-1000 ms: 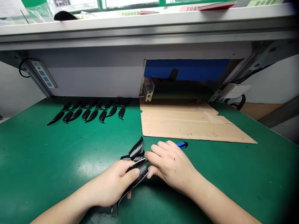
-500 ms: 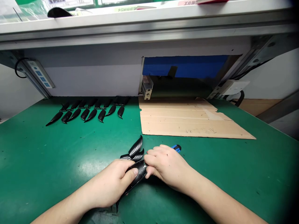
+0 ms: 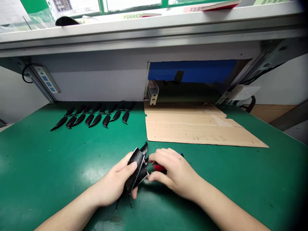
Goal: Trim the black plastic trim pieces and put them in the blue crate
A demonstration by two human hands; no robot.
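Observation:
My left hand [image 3: 117, 183] is closed around black curved, blade-shaped plastic parts [image 3: 136, 166], the thumb lying on top of one panel. Ribbed pointed ends stick out above the hand, and thin black tips hang below it. My right hand [image 3: 176, 173] is just right of these parts, with its thumb tip by their lower edge. A hand tool [image 3: 159, 167] with red and blue on it shows between thumb and forefinger. The blue end of it peeks out behind the knuckles, and most of its length is hidden inside the curled hand.
A row of similar black blade-shaped parts [image 3: 96, 120] lies at the back left of the green table [image 3: 60, 166]. Flat cardboard [image 3: 187, 126] lies before a wall opening with a blue flap [image 3: 192, 69]. Overhead runs a metal-edged shelf [image 3: 134, 38]. A power strip [image 3: 47, 79] hangs at left.
My left hand has turned the black parts more upright, exposing another panel. The right hand's thumb and forefinger have parted from their pinch on the part, and the tool's red portion now shows.

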